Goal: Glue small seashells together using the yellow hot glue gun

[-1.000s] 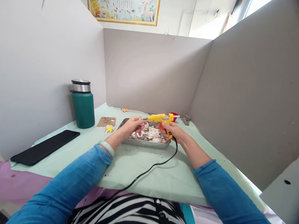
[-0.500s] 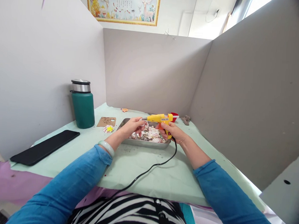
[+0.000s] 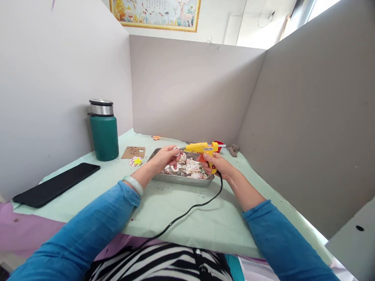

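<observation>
My right hand (image 3: pixel 217 164) is wrapped round the handle of a yellow hot glue gun (image 3: pixel 201 148), its fingers by the orange trigger. A white glue stick (image 3: pixel 222 145) pokes out of the gun's back end, and the metal nozzle points left. My left hand (image 3: pixel 166 157) pinches a small white shell (image 3: pixel 176 148) close to the nozzle tip; the fingers cover part of it, and I cannot tell whether the two touch. Below both hands lies a metal tray (image 3: pixel 185 181) holding many pale shells (image 3: pixel 192 168).
Left of the tray are a flower-shaped piece (image 3: pixel 136 162), a brown card (image 3: pixel 133 153), a green bottle (image 3: pixel 104 137) and a black phone-like slab (image 3: pixel 57 184). A red cup (image 3: pixel 219 146) stands behind the gun. The black cord (image 3: pixel 186 214) crosses the green tablecloth (image 3: pixel 226 227) toward me.
The glue gun has shifted very slightly right, so its nozzle sits a little farther from my left fingers. Everything else looks the same.
</observation>
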`<state>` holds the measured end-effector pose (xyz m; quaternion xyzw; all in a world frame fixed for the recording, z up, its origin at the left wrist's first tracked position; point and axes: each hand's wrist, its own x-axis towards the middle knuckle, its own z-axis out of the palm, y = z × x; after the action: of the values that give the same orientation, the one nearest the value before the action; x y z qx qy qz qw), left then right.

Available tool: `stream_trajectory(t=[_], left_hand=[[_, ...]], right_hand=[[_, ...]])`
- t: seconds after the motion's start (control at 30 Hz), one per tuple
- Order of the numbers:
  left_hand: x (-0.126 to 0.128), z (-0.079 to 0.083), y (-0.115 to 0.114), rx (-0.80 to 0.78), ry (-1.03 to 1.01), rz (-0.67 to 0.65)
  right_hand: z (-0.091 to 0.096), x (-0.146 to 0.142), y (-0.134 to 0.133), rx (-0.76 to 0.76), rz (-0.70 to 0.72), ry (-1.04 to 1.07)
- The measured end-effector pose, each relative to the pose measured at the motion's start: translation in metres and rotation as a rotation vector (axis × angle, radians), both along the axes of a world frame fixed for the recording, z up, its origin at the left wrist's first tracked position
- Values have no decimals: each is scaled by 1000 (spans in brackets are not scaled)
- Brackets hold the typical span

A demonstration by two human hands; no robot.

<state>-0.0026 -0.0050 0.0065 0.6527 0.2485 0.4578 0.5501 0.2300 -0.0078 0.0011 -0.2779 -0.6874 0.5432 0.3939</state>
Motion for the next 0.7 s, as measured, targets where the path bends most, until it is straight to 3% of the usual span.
stream_trajectory(t=[0.7], left_hand=[[3, 2, -4, 48, 64, 41]], right_hand=[[-3, -2, 2, 31, -13, -9]])
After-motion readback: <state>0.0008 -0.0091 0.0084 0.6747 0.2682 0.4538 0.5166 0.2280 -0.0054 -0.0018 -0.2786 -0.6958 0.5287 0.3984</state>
